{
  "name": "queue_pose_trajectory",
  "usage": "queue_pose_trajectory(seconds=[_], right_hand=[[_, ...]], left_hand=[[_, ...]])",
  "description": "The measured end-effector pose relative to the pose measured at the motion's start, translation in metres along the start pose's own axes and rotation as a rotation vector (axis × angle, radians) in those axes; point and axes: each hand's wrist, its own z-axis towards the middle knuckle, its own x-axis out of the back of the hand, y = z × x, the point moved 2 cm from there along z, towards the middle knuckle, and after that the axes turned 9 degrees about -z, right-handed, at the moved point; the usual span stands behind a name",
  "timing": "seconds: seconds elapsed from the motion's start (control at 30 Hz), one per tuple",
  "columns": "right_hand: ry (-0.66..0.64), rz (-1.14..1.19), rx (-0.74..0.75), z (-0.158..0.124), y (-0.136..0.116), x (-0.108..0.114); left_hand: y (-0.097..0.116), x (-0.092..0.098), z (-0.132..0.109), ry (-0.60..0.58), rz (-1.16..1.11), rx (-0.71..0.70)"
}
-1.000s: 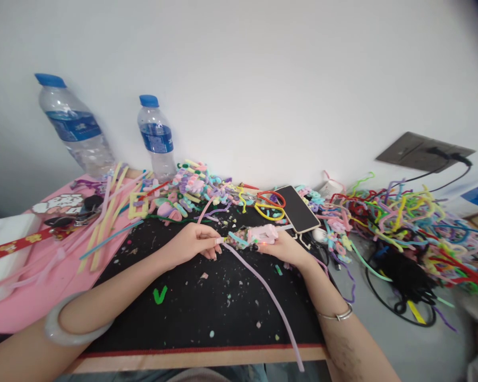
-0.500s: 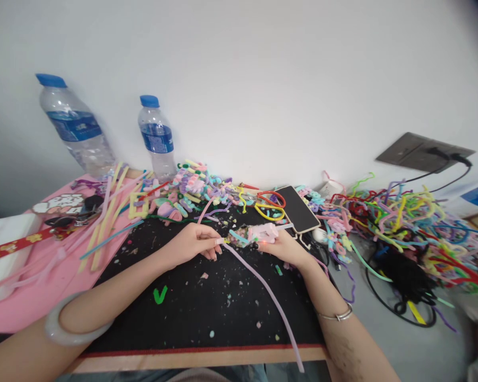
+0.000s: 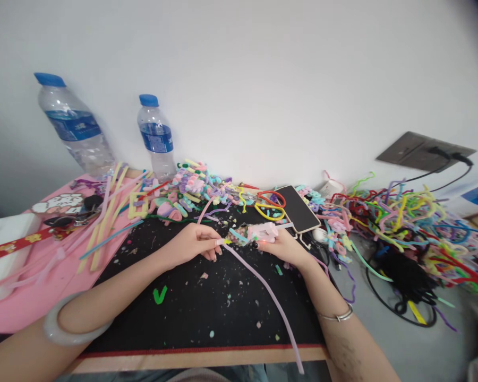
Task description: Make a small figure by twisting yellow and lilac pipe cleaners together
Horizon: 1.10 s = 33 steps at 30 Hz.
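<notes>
Near the middle of the black mat (image 3: 175, 318), my left hand (image 3: 201, 241) pinches a long pale pink pipe cleaner (image 3: 269, 289). One end of it curves up behind the fingers and the other trails to the front edge. My right hand (image 3: 284, 246) is wrapped round a pink hot glue gun (image 3: 263, 232), a small red light glowing on its side. Its messy nozzle points left and reaches the pinched spot, with a yellowish bit at the tip. Whether the tip touches the pipe cleaner I cannot tell. A bent green piece (image 3: 160, 295) lies in front of my left forearm.
Two water bottles (image 3: 156, 135) lean at the wall. Colourful pipe cleaner pieces (image 3: 195, 183) heap along the back, with a phone (image 3: 297, 209) and orange-yellow scissors handles (image 3: 270, 212). A larger tangle (image 3: 402, 217) and black cord (image 3: 406, 281) lie right. Yellow strips (image 3: 99, 233) rest on pink board.
Both hands have stayed nearly still. The glue gun's nozzle has shifted very slightly near the left fingertips, and the view has drifted a little.
</notes>
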Motion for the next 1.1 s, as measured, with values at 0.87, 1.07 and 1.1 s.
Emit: queue_pose_trajectory(seconds=[0.87, 1.07, 1.1], right_hand=[[0.422, -0.771, -0.195, 0.003, 0.009, 0.009], [0.468, -0.839, -0.156, 0.000, -0.005, 0.007], [0.488, -0.811, -0.084, -0.001, -0.010, 0.006]], left_hand=[[0.003, 0.000, -0.006, -0.219, -0.209, 0.027], [0.004, 0.000, -0.006, -0.195, -0.235, 0.042], [0.004, 0.000, -0.006, -0.186, -0.247, 0.047]])
